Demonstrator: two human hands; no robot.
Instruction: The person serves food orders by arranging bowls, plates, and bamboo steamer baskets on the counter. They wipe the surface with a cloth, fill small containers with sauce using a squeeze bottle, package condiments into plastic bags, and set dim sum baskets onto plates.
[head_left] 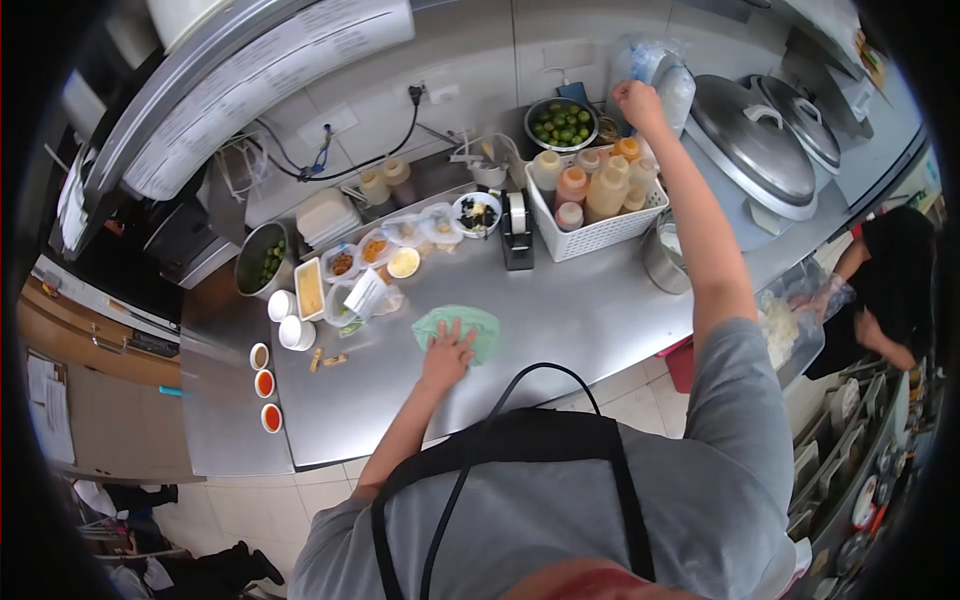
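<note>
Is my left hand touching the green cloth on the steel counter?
Touching. The head view shows it plainly: the left hand lies with its fingers spread over the near part of the green cloth, with no gap visible.

Free room and obstacles on the steel worktop (590,325). A bare strip lies along the near edge, between the sauce cups (264,384) at left and the small steel pot (662,273) at right; the left hand (447,352), spread flat on a green cloth (482,322), occupies its middle. On the far side, plastic tubs (403,230), a tape dispenser (517,235) and a white basket (600,237) of upright squeeze bottles (608,190) form a barrier, with only a narrow gap between dispenser and basket. The right arm (700,220) spans the space above the small pot, obstructing overhead passage there.
</note>
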